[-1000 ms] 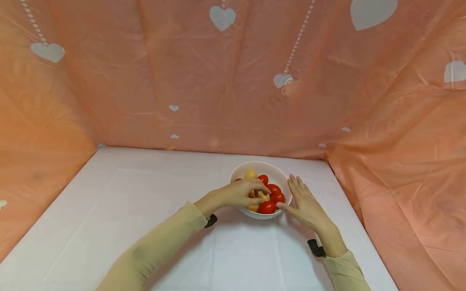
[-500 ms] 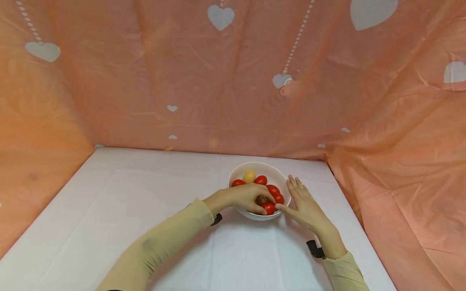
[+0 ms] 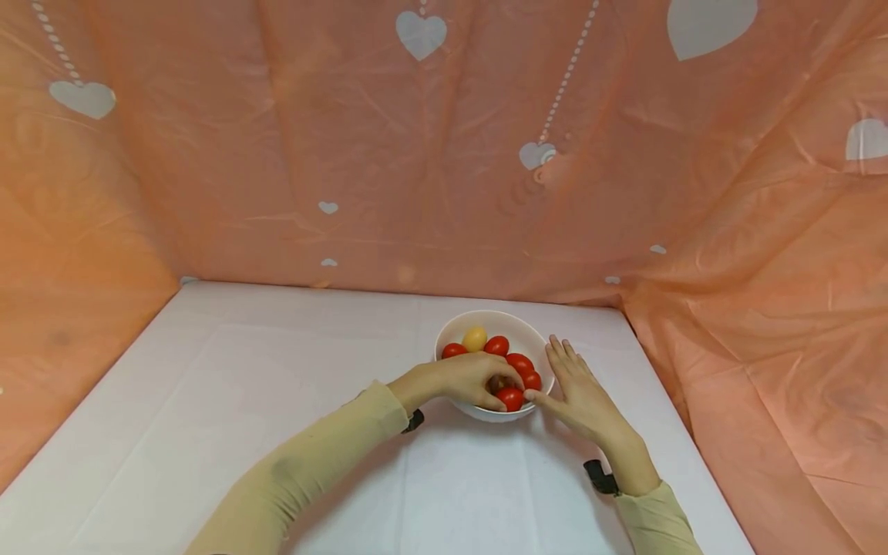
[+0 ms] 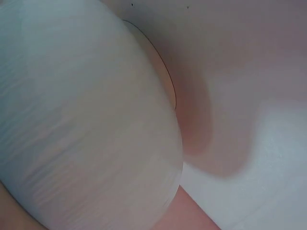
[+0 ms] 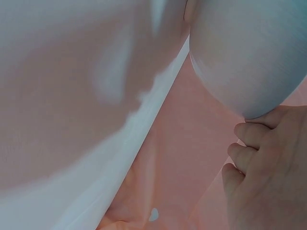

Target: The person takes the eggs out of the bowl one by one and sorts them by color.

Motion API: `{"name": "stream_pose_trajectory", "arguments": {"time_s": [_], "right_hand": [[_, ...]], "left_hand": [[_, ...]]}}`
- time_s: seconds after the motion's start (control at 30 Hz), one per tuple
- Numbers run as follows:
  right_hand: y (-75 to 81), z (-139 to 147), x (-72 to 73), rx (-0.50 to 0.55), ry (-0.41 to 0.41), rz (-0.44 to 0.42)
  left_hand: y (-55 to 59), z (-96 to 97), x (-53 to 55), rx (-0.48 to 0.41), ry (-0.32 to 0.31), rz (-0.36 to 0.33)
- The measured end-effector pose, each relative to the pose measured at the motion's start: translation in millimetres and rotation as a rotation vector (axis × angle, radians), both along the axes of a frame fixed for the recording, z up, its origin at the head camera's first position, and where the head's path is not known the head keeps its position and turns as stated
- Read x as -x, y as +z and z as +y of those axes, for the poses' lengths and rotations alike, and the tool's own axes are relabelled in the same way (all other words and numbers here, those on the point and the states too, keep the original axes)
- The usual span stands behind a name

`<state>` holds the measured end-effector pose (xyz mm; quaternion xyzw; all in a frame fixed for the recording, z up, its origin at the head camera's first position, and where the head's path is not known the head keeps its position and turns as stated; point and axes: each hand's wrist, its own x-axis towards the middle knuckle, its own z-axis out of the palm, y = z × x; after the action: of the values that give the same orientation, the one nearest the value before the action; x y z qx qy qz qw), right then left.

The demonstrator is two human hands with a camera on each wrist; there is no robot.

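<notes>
A white bowl [image 3: 491,414] holds several glossy oval tomatoes, red and yellow. My left hand [image 3: 463,376] reaches into it from the left, thumb and fingers curled about a red tomato [image 3: 509,399] near the front rim. Its palm hides part of the contents. Behind it lie a yellow tomato [image 3: 475,339] and another red tomato [image 3: 496,345]. On the right, my right hand [image 3: 586,397] rests against the bowl with straight fingers, its thumb at the front rim. Both wrist views are mostly filled by the bowl's outer wall [image 4: 96,115]; the right wrist view shows fingertips touching it.
The bowl stands on a white-covered table [image 3: 277,370], near its back right. An orange-pink curtain [image 3: 388,154] with white hearts closes off the back and both sides. Dark bands [image 3: 600,476] sit at both wrists.
My left hand has shifted right and forward-down within the bowl, from over the yellow tomatoes to the front red tomato. It has barely moved in the last half second. The right hand stays put.
</notes>
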<state>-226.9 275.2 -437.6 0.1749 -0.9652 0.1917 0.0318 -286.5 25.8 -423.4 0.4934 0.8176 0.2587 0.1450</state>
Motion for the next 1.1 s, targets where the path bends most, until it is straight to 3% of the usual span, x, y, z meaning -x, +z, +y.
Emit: {"name": "stream_pose_trajectory", "arguments": {"time_s": [0.33, 0.53, 0.97, 1.1], "right_hand": [[-0.2, 0.5, 1.4, 0.0, 0.002, 0.005], [-0.6, -0.1, 0.2, 0.009, 0.005, 0.008], [0.0, 0.3, -0.8, 0.014, 0.0, 0.005], [1.2, -0.2, -1.2, 0.011, -0.009, -0.005]], "left_hand": [[2.1, -1.1, -1.4, -0.022, 0.017, 0.014], [0.9, -4.6, -3.8, -0.07, 0.06, 0.033], [-0.5, -20.9, -8.2, -0.312, 0.189, -0.037], [-2.7, -28.4, -9.7, -0.407, 0.218, -0.021]]}}
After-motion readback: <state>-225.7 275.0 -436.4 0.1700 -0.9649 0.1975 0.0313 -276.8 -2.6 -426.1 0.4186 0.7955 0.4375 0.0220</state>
